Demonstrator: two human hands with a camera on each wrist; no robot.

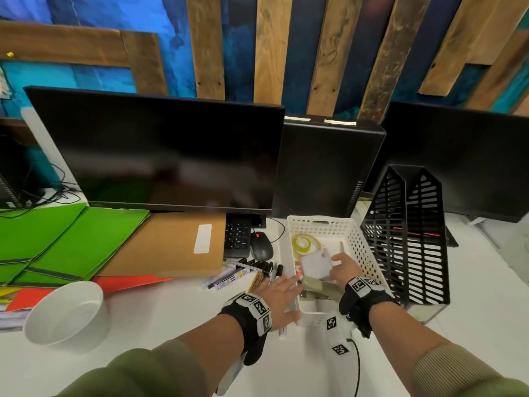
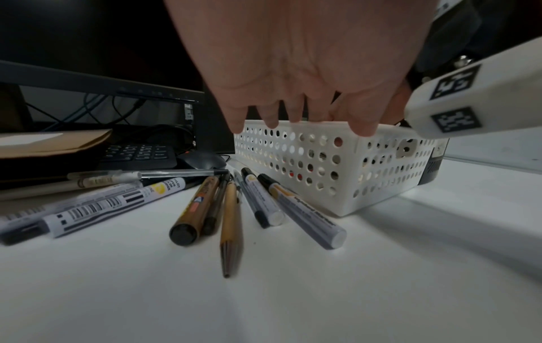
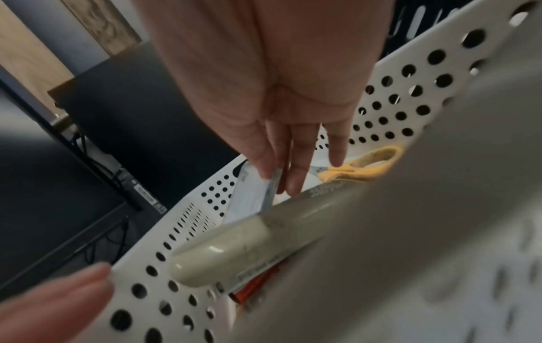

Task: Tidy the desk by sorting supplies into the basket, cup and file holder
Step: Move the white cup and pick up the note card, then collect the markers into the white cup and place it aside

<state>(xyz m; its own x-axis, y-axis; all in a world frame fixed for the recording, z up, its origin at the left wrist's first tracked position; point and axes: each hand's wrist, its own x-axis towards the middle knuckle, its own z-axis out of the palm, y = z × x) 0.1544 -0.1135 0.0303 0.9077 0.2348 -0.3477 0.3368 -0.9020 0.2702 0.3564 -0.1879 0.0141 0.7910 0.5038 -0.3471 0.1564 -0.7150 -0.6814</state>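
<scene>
White perforated plastic made up the basket (image 1: pixel 359 239), which sat on the desk (image 1: pixel 171 325) between the scattered pens (image 2: pixel 205 204) and the black file holder (image 1: pixel 406 233). The right hand (image 1: pixel 342 269) reached inside it, thumb and fingers pinching a small white pack (image 1: pixel 316 266) by its edge, just above a beige stapler (image 3: pixel 234 250); a tape roll (image 1: pixel 303 243) and yellow-handled scissors (image 3: pixel 363 166) already lay further in. The left hand (image 1: pixel 279 296) had its fingers spread and straight against the basket's near wall, apparently steadying it. The step in hand looked like dropping the pack into the basket; the next move would call for letting go once it was low enough, then turning to the pens, which probably belonged in the white cup (image 1: pixel 67 313) standing well apart on the left. Green and brown folders (image 1: pixel 86 242) still lay flat under the monitor (image 1: pixel 160 156), likely meant for the file holder. The desk was pale and smooth, with a keyboard (image 1: pixel 236 234) and mouse (image 1: pixel 262 247) near the basket, and behind rose a blue wall crossed by rough wooden planks (image 1: pixel 267 47).
</scene>
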